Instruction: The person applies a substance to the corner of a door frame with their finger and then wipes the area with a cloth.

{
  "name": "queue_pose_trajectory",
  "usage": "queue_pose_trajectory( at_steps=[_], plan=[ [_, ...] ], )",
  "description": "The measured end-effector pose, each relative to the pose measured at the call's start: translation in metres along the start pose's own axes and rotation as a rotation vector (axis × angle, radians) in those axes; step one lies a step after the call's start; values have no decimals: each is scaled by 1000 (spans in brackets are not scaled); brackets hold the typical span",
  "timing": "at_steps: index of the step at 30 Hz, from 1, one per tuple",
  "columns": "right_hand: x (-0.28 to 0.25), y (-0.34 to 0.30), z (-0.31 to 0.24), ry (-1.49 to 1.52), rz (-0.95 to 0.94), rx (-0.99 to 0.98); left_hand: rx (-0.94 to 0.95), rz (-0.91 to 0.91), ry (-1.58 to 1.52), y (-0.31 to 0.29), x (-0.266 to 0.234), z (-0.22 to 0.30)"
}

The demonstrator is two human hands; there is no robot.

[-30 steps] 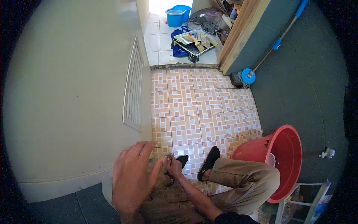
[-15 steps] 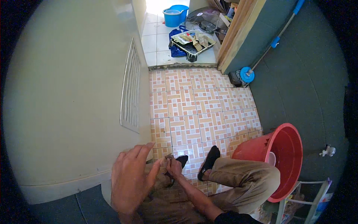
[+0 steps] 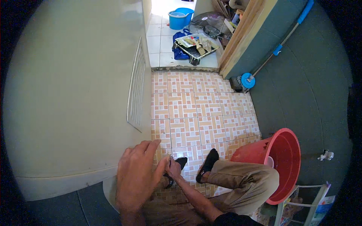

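Observation:
My left hand [image 3: 136, 171] is raised in front of the door, close to the camera. Its fingers are stretched out together and its thumb points toward my right hand [image 3: 173, 169]. The right hand is lower, at the left thumb's tip. Its fingers are pinched together on a small grey, metal-looking thing [image 3: 169, 158], which meets the end of the left thumb. Most of that thing is covered by the fingers, so its kind cannot be made out. My legs in brown trousers [image 3: 241, 175] are below, with black slippers [image 3: 207, 165] on the tiled floor.
A cream door [image 3: 83, 105] fills the left side. To the right, a red tub [image 3: 249, 150] lies tipped beside a white rack [image 3: 307, 205]; a tap [image 3: 326, 155] and a blue-handled mop [image 3: 264, 62] are by the wall. Beyond the doorway are a blue bucket [image 3: 178, 22] and a paint tray [image 3: 205, 54].
The view has shifted slightly, so the surroundings sit a little differently. Both hands stay together at the left thumb, and the left fingers have bent slightly toward the right.

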State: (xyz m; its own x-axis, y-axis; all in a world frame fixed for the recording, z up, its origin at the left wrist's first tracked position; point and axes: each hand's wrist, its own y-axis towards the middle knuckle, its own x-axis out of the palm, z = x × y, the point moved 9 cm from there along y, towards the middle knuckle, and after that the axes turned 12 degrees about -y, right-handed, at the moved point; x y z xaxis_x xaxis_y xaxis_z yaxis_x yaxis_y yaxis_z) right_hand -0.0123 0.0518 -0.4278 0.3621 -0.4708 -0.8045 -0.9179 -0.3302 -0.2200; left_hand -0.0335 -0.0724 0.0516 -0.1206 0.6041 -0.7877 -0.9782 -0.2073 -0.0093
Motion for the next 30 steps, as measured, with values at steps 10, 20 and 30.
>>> queue_pose_trajectory(
  at_steps=[10, 20, 30],
  plan=[
    [-2, 1, 9, 18, 54, -12, -16, 2, -26, 1, 1, 0],
    [-12, 0, 0, 43, 126, -59, -24, -18, -14, 3, 0, 2],
    [-5, 0, 5, 56, 85, -28, -37, -17, -4, 2, 1, 2]
  ],
)
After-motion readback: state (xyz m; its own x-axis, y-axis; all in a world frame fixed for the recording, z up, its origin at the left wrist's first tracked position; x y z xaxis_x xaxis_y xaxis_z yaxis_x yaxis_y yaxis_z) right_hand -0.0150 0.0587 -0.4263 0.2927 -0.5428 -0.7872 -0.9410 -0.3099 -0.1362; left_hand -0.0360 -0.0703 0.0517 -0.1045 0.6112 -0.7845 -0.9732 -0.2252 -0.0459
